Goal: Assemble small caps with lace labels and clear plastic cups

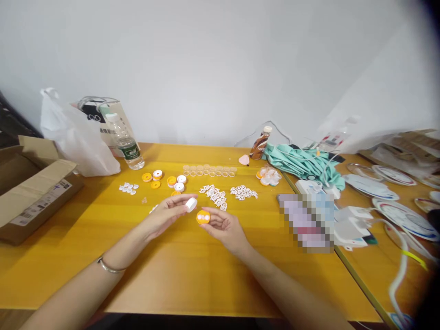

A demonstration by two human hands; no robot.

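Pinched in the fingers of my left hand (167,211) is a small white round cap (191,205). A little to its right, my right hand (225,228) grips an orange round cap (203,217) with several pale round pieces showing in its face. The two caps are close together but apart, above the table (165,270). Beyond my hands lie loose orange caps (171,181) and white caps (179,187). Piles of small white openwork pieces (217,198) spread past my right hand, and a row of clear round cups (209,171) stands behind them.
An open cardboard box (37,197), a plastic bag (74,137) and a water bottle (129,149) stand at left. At the back right are a brown drink bottle (260,144) and green cloth (302,162). A blurred phone-like slab (304,220), power strip (347,224) and cables lie right.
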